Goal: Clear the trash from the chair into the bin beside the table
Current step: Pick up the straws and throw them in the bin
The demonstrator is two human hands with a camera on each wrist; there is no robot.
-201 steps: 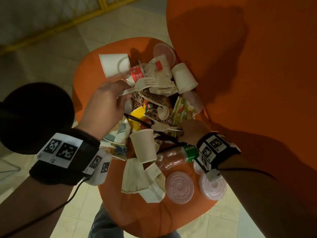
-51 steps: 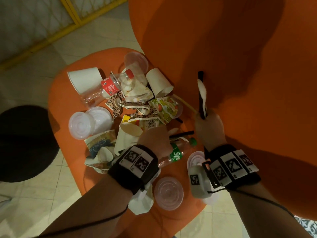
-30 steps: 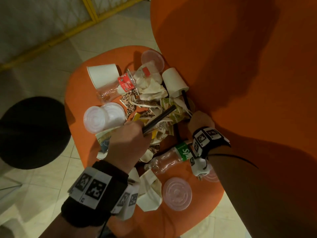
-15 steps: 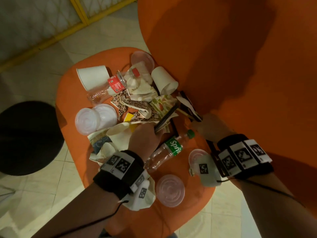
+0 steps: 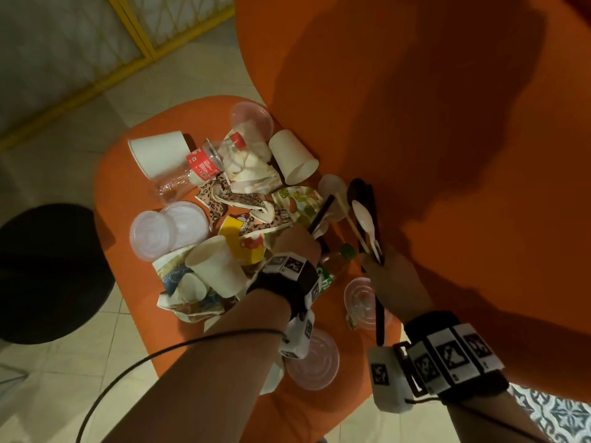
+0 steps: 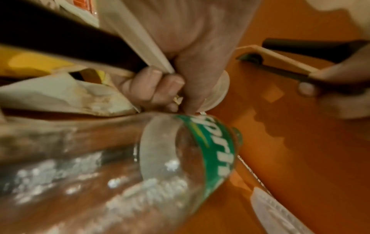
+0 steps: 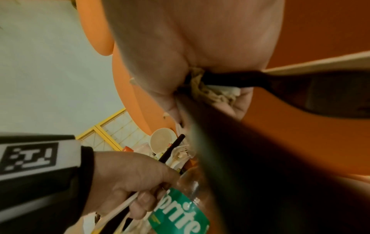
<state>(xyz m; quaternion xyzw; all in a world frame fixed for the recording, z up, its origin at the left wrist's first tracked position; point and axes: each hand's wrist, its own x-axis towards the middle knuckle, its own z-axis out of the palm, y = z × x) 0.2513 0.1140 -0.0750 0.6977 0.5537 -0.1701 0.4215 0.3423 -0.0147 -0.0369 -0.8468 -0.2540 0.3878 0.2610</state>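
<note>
Two hands are deep in the pile on the orange chair (image 5: 134, 199). Left hand (image 5: 295, 243) is curled tight around a black straw (image 5: 320, 212) and pale cutlery handles, knuckles just above the Sprite bottle (image 6: 200, 152) lying on the seat. Right hand (image 5: 388, 279) grips a bundle: white spoon (image 5: 363, 219), black utensils, a wooden stick. Crowding them, count three white paper cups lying over: one far left (image 5: 156, 155), one by the backrest (image 5: 292, 156), one near the left wrist (image 5: 214, 263). Clear lids sit in a pair at the left (image 5: 166, 231), with more near the front edge. A red-label bottle (image 5: 200, 166) lies behind crumpled patterned paper (image 5: 230, 199). Left of the chair, a black round shape (image 5: 48, 270) on the floor; whether it's the bin, can't tell.
</note>
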